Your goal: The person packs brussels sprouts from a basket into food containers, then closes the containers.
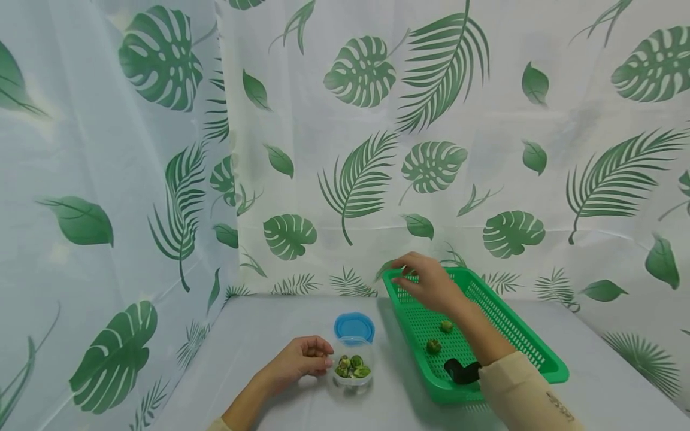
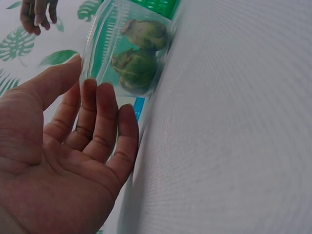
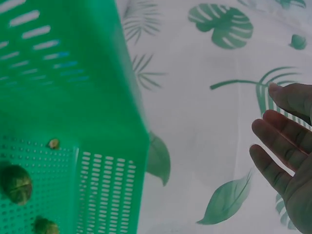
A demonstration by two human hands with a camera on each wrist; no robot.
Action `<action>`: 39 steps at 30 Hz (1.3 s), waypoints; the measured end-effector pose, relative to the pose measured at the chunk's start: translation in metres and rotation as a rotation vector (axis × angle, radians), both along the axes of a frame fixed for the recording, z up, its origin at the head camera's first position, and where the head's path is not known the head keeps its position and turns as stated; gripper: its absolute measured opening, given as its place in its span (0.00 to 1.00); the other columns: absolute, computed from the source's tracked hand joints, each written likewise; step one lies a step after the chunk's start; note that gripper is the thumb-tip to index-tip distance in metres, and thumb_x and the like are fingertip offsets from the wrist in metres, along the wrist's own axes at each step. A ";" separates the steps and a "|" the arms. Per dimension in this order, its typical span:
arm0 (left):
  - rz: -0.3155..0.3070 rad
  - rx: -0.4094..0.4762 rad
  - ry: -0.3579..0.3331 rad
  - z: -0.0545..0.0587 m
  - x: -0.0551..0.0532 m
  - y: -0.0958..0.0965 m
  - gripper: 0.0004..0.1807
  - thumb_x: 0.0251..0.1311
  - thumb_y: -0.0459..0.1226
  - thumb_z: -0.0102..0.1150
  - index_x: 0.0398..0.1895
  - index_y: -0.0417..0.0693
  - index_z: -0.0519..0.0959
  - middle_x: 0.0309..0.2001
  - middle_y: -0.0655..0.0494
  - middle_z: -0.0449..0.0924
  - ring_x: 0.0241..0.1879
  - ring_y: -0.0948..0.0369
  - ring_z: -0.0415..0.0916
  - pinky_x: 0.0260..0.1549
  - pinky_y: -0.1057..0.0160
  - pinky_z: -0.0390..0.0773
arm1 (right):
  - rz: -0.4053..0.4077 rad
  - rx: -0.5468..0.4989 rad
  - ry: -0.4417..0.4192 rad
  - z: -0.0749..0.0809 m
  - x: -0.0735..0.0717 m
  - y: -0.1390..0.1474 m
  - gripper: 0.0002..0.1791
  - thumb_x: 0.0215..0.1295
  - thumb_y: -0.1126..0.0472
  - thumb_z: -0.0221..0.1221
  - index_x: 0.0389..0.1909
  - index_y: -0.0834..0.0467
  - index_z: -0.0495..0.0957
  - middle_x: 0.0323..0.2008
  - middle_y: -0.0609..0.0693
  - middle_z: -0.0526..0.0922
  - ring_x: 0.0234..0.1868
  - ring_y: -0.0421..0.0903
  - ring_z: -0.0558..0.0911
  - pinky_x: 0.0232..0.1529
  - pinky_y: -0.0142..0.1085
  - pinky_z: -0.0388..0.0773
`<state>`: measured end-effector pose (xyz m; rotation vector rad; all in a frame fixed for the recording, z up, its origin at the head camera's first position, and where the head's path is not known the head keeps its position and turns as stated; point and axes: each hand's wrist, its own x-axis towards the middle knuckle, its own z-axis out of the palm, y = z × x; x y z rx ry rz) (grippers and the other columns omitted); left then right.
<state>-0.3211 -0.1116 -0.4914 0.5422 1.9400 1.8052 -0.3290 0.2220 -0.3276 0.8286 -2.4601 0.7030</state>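
Note:
My left hand (image 1: 302,363) is at the left side of a small clear plastic container (image 1: 353,356), which holds several Brussels sprouts (image 1: 356,361). In the left wrist view, the thumb and fingertips of that hand are right at the container's rim, fingers loosely bent. My right hand (image 1: 428,282) hovers over the far left end of a green basket (image 1: 426,374), with nothing in its fingers. The right wrist view has those fingers (image 3: 273,170) spread loosely apart from the thumb. Inside the basket lie a Brussels sprout (image 1: 433,346) and a second, paler sprout (image 1: 446,326).
A blue lid (image 1: 354,327) lies flat behind the container. Next to the right sleeve (image 1: 523,389) a black object (image 1: 460,371) overlaps the basket's near end. Leaf-patterned sheeting (image 1: 345,149) stands behind and left of the white table (image 1: 259,329).

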 end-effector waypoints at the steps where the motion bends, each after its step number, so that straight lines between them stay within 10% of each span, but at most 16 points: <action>1: 0.000 -0.002 0.002 0.000 0.000 0.000 0.18 0.68 0.35 0.66 0.55 0.32 0.78 0.34 0.58 0.82 0.36 0.63 0.81 0.38 0.63 0.82 | -0.003 0.002 -0.004 -0.001 -0.002 0.002 0.13 0.69 0.65 0.67 0.53 0.56 0.83 0.50 0.51 0.86 0.46 0.51 0.86 0.49 0.50 0.85; 39: 0.006 -0.002 0.002 -0.002 -0.001 0.000 0.20 0.66 0.37 0.68 0.54 0.32 0.78 0.34 0.58 0.82 0.36 0.62 0.81 0.37 0.63 0.82 | -0.101 0.007 -0.243 -0.036 -0.039 0.053 0.13 0.72 0.64 0.63 0.54 0.63 0.82 0.53 0.61 0.85 0.49 0.58 0.85 0.49 0.52 0.83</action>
